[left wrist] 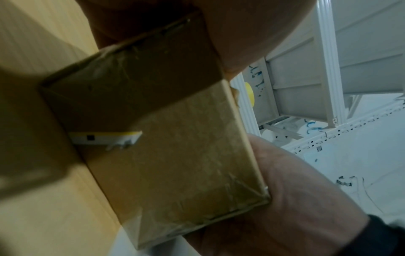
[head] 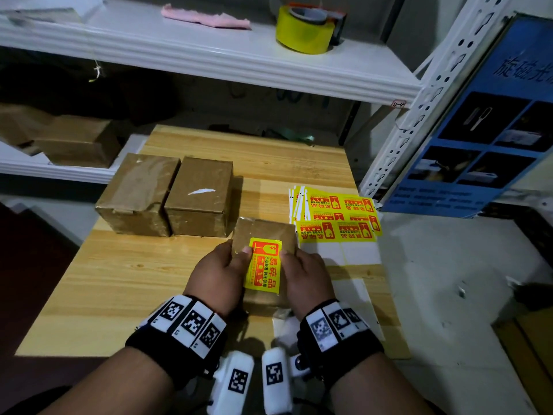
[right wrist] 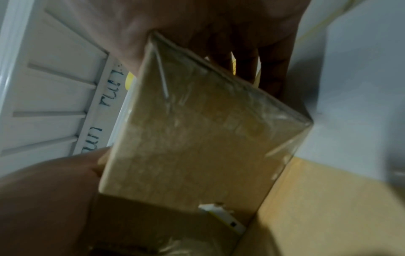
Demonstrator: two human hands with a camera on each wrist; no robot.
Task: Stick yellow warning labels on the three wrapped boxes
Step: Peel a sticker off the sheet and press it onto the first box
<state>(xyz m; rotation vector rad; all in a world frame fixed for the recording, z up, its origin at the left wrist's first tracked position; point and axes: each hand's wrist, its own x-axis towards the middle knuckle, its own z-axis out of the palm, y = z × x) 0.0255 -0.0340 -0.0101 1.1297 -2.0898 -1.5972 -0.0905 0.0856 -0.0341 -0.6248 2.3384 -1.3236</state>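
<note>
A wooden table (head: 119,280) stands against white metal shelving (head: 209,61). Both hands hold one wrapped box (head: 266,232) near the table's front edge, a little right of centre. The left hand (head: 220,275) grips its left side with the thumb lying across the top at the edge of the yellow warning label (head: 264,266), and the right hand (head: 308,278) grips the right side, thumb against the label's other edge. The label lies flat on the box top. In the left wrist view the box (left wrist: 175,164) sits clamped between thumb and palm.

Two more wrapped boxes sit side by side at the far left of the table, touching each other: the left box (head: 134,193) and the middle box (head: 199,196), the latter just beside the held box's far left corner. Bare wood lies open to the left of the hands.

A fanned pile of label sheets (head: 338,217) lies at the table's right edge, touching the held box. On the upper shelf stand a yellow tape roll (head: 305,31) and a pink cloth (head: 206,16).
</note>
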